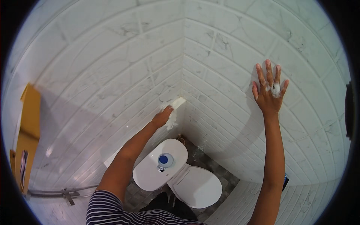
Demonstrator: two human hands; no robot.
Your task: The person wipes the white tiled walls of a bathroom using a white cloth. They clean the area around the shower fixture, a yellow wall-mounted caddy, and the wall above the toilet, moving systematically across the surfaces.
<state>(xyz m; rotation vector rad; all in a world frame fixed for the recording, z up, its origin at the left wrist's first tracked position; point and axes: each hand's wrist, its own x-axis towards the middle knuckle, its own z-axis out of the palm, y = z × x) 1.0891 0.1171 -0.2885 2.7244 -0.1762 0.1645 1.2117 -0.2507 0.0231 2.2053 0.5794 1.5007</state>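
Note:
My left hand (pixel 162 117) reaches to the narrow white ledge (pixel 180 101) along the left wall, close to the corner. Its fingers look bent and pressed together, and whatever lies under them is hidden. White foam (pixel 171 120) spreads beside the hand and down the ledge's front. Flat against the right-hand tiled wall (pixel 228 67), my right hand (pixel 269 98) has its fingers spread. A clump of suds (pixel 276 90) clings to the back of it, around the fingers.
Below stands a white toilet with its lid (pixel 198 187) down. A bottle with a blue cap (pixel 163 159) sits on the cistern (pixel 146 176), beside the flush button. A yellow holder (pixel 30 112) hangs at far left, above a metal rail (pixel 67 195). Grey tiles (pixel 195 150) cover the floor.

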